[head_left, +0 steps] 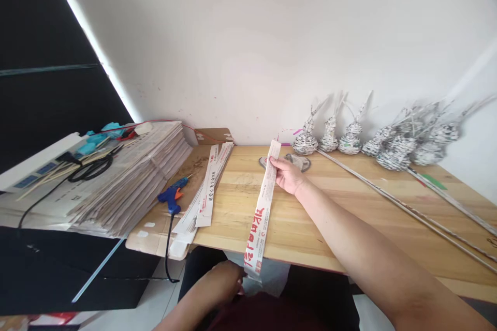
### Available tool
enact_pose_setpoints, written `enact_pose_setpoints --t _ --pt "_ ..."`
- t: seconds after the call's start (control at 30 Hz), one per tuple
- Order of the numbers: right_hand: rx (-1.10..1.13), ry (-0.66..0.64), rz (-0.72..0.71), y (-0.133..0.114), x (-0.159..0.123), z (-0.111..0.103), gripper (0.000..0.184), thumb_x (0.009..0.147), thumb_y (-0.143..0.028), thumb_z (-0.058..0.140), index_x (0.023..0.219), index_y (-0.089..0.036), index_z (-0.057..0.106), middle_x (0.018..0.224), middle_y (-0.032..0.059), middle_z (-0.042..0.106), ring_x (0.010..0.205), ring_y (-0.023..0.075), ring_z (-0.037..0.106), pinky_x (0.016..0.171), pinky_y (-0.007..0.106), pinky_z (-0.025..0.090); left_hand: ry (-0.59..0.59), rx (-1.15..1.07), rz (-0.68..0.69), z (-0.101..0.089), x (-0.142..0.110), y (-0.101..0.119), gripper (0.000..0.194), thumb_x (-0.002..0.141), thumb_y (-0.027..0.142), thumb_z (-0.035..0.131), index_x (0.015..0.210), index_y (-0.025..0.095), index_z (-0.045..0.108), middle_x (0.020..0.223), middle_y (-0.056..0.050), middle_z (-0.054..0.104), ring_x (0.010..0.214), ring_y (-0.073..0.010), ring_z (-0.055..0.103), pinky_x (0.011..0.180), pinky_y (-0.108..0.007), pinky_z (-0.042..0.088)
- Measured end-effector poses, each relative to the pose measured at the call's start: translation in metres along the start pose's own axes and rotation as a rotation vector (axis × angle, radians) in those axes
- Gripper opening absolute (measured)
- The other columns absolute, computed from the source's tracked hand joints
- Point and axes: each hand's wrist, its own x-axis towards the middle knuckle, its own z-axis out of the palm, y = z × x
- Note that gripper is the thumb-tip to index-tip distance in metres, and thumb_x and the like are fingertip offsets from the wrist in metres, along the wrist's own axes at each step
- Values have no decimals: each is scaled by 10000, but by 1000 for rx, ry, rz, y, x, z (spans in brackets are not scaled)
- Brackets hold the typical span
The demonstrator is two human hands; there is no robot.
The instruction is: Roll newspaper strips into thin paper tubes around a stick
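A long newspaper strip (pixel 261 207) with large red characters slants from above the table down past its front edge. My right hand (pixel 287 173) pinches its upper part between thumb and fingers. Low over my lap, my left hand (pixel 229 275) is closed at the strip's lower left corner, its fingertips partly hidden. Behind my right hand lies a flat grey and beige object (pixel 298 161), partly covered. More cut paper strips (pixel 207 191) lie in a fanned pile to the left, on a cardboard sheet (pixel 149 238).
A blue hot glue gun (pixel 171 196) with a black cord rests on the cardboard, beside a tall newspaper stack (pixel 155 176). Several woven paper gourd shapes (pixel 351 139) stand along the wall. Long thin paper rods (pixel 373 189) cross the table's right side.
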Motion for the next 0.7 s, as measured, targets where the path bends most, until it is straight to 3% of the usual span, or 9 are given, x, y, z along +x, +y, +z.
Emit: enact_pose_setpoints --t 0.07,0.2,0.27,0.33,0.4,0.47,0.57,0.7 --pt "-44 -27 -2 2 1 0 201 657 -304 791 735 -167 666 614 -27 615 558 93 534 539 225 443 -83 -21 43 -23 -18 21 228 799 325 545 781 210 742 746 -40 710 748 -199 658 695 -284 443" --pt "-109 -91 8 4 1 2 233 655 -329 792 777 -158 692 619 -22 611 561 96 537 517 221 426 -113 -369 206 -70 -37 60 324 848 430 548 808 169 736 738 -44 717 694 -156 645 642 -239 454" --pt "-128 -120 14 4 -1 3 240 653 -339 795 774 -159 692 627 -22 612 565 94 539 515 217 420 42 -480 288 -90 -29 72 385 881 436 506 753 151 732 751 -67 709 688 -146 626 616 -237 445" --pt "-149 -139 26 4 -3 4 239 656 -344 795 760 -159 684 634 -22 615 566 93 541 522 217 421 343 -632 369 -107 -10 78 278 855 383 572 978 179 716 861 -66 709 779 -154 628 620 -233 445" --pt "-148 -153 53 4 -5 4 238 667 -344 790 772 -163 677 661 -17 630 576 97 553 543 224 437 621 -772 413 -121 16 82 331 821 335 629 1123 202 659 925 -60 694 819 -140 615 644 -223 440" --pt "-114 -198 90 3 -7 5 233 690 -345 775 793 -167 666 700 -7 647 605 108 576 577 237 459 736 -927 434 -131 42 86 371 810 342 644 1158 215 626 994 -59 674 851 -132 610 669 -226 447" --pt "-43 -341 131 0 -11 7 228 737 -365 738 785 -167 638 729 8 649 673 135 615 643 259 483 633 -1099 442 -142 74 94 437 735 321 731 1137 198 609 969 -47 664 800 -113 612 674 -230 460" --pt "-18 -485 182 -2 -14 10 273 773 -404 697 709 -165 581 757 24 648 703 151 634 668 277 489 332 -1203 475 -148 99 105 335 728 399 735 922 142 642 610 38 538 445 -34 427 409 -166 322"
